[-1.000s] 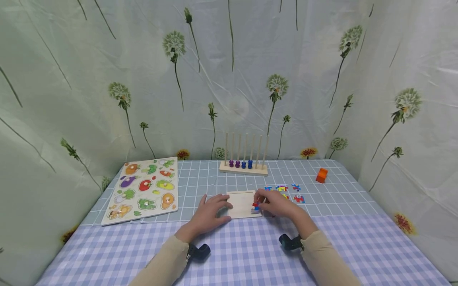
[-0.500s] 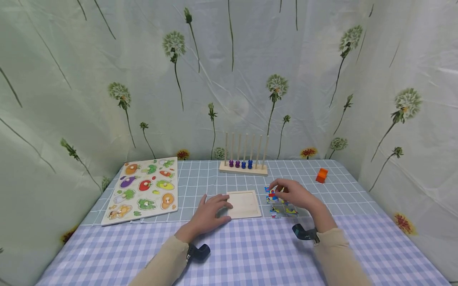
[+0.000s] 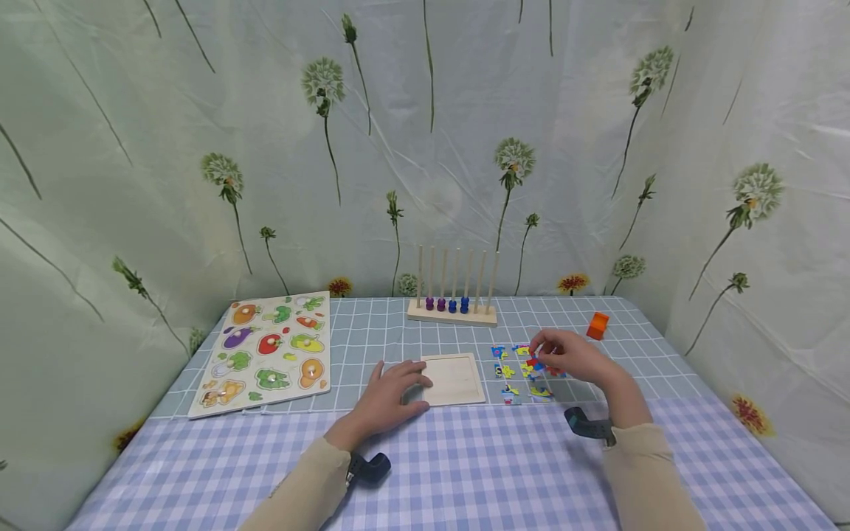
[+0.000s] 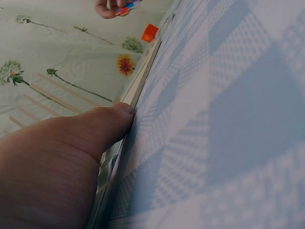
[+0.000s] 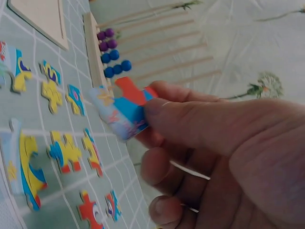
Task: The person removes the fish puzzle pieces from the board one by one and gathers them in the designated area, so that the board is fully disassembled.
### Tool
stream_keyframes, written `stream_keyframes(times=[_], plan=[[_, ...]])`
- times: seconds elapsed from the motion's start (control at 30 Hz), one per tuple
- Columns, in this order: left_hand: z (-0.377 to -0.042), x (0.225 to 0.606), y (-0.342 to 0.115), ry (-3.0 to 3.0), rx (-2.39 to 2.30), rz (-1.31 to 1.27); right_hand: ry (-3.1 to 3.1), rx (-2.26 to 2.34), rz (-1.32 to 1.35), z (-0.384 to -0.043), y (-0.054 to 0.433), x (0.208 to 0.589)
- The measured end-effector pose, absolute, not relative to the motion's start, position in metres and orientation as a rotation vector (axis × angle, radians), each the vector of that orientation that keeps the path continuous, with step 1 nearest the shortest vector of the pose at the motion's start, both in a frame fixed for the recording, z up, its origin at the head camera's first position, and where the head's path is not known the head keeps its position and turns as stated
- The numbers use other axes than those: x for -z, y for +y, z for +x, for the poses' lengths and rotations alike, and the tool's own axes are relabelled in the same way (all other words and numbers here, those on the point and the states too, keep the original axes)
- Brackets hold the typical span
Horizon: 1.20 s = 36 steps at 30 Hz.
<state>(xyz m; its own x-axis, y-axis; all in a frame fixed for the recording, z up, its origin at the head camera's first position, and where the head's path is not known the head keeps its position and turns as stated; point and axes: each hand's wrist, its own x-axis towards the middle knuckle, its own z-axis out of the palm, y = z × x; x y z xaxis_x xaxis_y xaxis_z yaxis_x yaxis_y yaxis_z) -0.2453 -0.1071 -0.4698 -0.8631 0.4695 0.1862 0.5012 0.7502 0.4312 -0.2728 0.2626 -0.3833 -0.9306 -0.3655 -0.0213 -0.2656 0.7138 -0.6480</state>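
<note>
My right hand [image 3: 569,355] pinches a jigsaw piece [image 5: 123,109] between thumb and index finger, held up over the loose pieces. The piece is blue, red and pale, with small pink and yellow shapes on it. Below and around it lie several loose jigsaw pieces [image 5: 64,151] in yellow, red and blue. My left hand [image 3: 390,397] rests with spread fingers at the left edge of a shallow wooden puzzle tray [image 3: 453,379], whose bare wood floor shows. In the left wrist view, the left thumb [image 4: 112,125] lies against the tray's near edge.
A wooden board with vegetable pieces [image 3: 268,352] lies at the left. Behind the tray stands a wooden rack of upright pegs [image 3: 453,316] with purple and blue beads on several of them. An orange block [image 3: 597,326] sits at the back right, before the curtain.
My right hand has lifted the jigsaw piece off the tray's right side and carried it rightward over the loose pieces. My left hand has stayed in place.
</note>
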Motion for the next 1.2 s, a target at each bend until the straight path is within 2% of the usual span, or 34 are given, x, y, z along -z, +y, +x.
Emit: stream_keyframes(times=[0.73,1.2], plan=[[-0.245,0.470,-0.107,-2.887,0.748,-0.788,2.680,0.909,-0.352,-0.269,0.307,0.400],[-0.245,0.470,-0.107,-2.889,0.756,-0.782,2.665,0.905,-0.230,-0.268,0.313,0.413]])
